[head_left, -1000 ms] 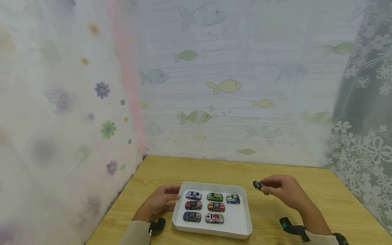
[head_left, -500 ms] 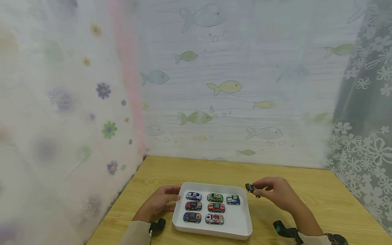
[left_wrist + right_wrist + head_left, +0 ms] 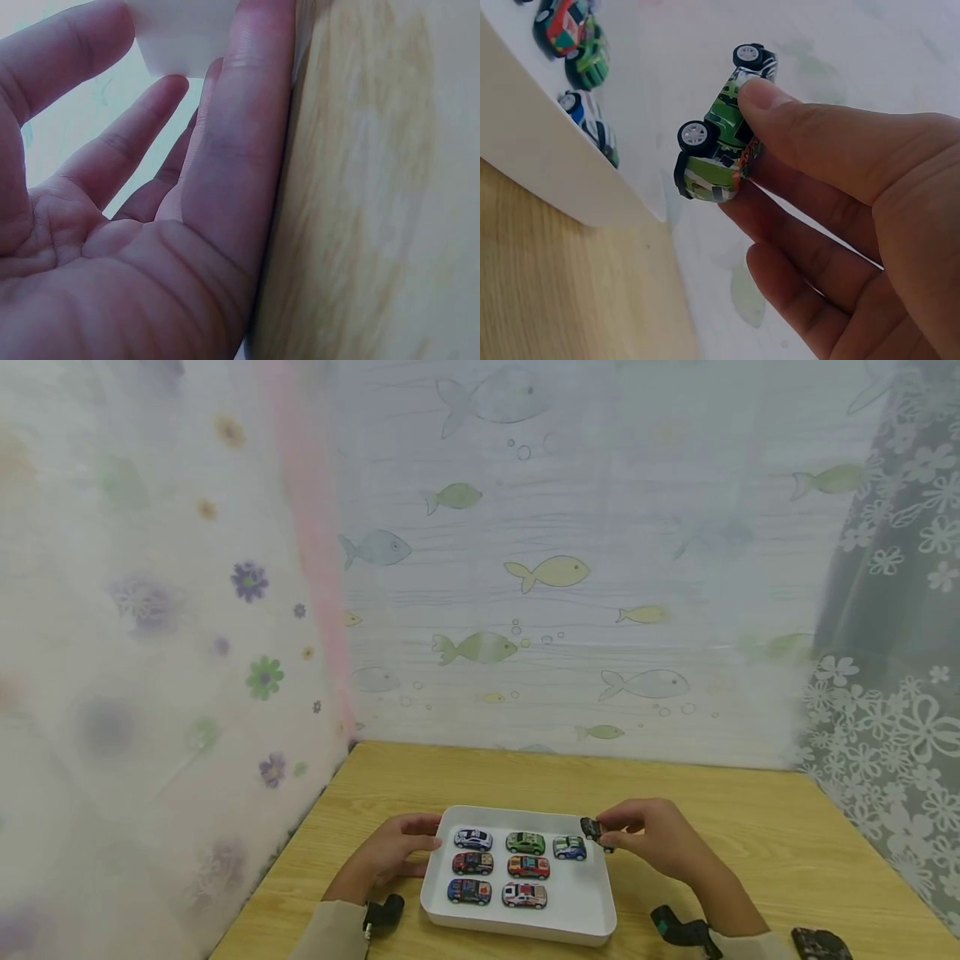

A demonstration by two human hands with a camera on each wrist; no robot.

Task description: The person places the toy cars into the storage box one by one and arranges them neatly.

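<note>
My right hand (image 3: 663, 842) pinches a toy car (image 3: 591, 828) between thumb and fingers, above the far right corner of the white tray (image 3: 573, 910). Seen from the right wrist, this toy car (image 3: 721, 124) has a green camouflage pattern and black wheels. At the tray's left side, my left hand (image 3: 390, 847) grips the rim with the thumb on top. In the left wrist view its little finger (image 3: 236, 142) lies along the table. Inside the tray sit several toy cars in rows, among them a green one (image 3: 527, 842) and a blue-white-green one (image 3: 570, 848).
The tray stands on a wood-grain table (image 3: 420, 772). Behind it hangs a curtain (image 3: 555, 635) printed with fish, and a flowered sheet (image 3: 187, 693) closes off the left. A dark patterned object (image 3: 821, 943) lies at the lower right.
My right hand has moved left with the toy car, from beside the tray to its right rim. The left hand and the cars in the tray stay in place.
</note>
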